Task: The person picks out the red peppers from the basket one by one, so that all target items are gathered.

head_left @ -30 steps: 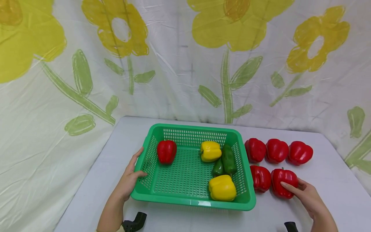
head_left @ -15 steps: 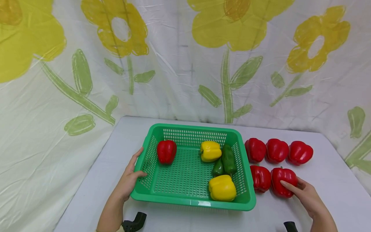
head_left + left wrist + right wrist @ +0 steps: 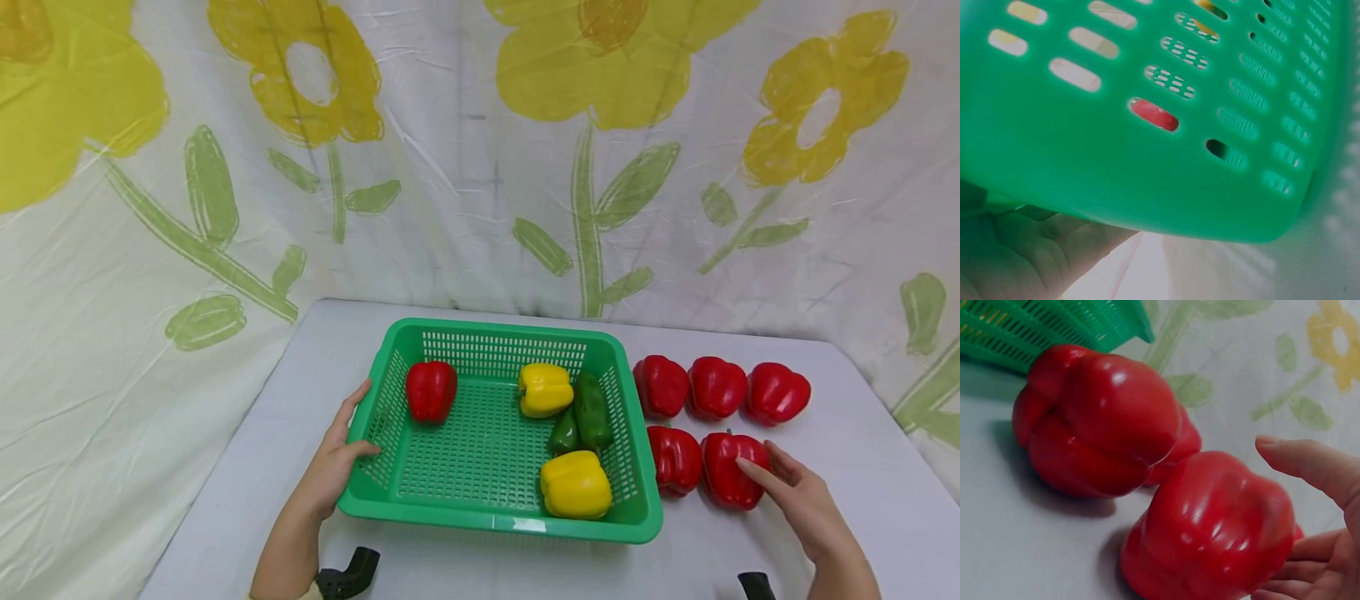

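Note:
My left hand grips the left rim of a green plastic basket, thumb over the edge and fingers along the outside. In the left wrist view, the palm lies under the rim, beside the slotted wall. At the right, my right hand is spread around the right side of a red bell pepper on the table. The right wrist view shows the thumb standing off this pepper, with the other fingers close behind it. A second red bell pepper sits just left of it.
Inside the basket are a red bell pepper, two yellow bell peppers and dark green peppers. Three more red bell peppers line up behind the front pair on the white table. A flowered curtain hangs behind.
My right thumb and fingers have loosened from the red bell pepper, and the hand has shifted slightly right. The left hand and the basket have stayed in place.

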Demonstrator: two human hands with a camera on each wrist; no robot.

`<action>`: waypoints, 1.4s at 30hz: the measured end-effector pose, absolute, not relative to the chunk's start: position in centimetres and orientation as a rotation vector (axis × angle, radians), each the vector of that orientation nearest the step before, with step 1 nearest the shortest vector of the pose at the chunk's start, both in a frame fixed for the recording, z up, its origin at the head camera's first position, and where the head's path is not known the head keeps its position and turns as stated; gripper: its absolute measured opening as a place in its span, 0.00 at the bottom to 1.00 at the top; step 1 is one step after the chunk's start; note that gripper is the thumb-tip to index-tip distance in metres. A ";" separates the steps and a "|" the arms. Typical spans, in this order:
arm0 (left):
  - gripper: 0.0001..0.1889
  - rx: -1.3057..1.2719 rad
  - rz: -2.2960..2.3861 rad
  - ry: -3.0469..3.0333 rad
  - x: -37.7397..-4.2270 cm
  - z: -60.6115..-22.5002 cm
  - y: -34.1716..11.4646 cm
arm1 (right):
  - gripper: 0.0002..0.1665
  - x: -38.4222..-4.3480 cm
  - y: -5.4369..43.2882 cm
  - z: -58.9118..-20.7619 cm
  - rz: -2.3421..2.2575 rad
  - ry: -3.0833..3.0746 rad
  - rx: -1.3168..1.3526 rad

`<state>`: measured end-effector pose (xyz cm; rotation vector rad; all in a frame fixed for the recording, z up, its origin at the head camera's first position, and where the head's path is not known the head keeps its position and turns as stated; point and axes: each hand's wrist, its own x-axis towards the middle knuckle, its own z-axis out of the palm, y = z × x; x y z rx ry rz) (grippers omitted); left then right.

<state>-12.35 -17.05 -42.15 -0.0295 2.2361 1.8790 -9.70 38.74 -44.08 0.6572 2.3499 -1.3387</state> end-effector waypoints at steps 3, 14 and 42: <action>0.43 -0.032 1.876 2.237 -12.4 -42.1 -17.1 | 0.59 -9.7 38.8 -43.4 -1.362 2.389 0.635; 0.43 -0.030 1.876 2.240 -12.4 -42.1 -17.1 | 0.54 -9.5 38.0 -41.5 -1.374 2.582 0.555; 0.44 -0.051 1.860 2.256 -12.4 -42.0 -16.9 | 0.45 -12.6 33.2 -38.3 -1.498 2.747 0.076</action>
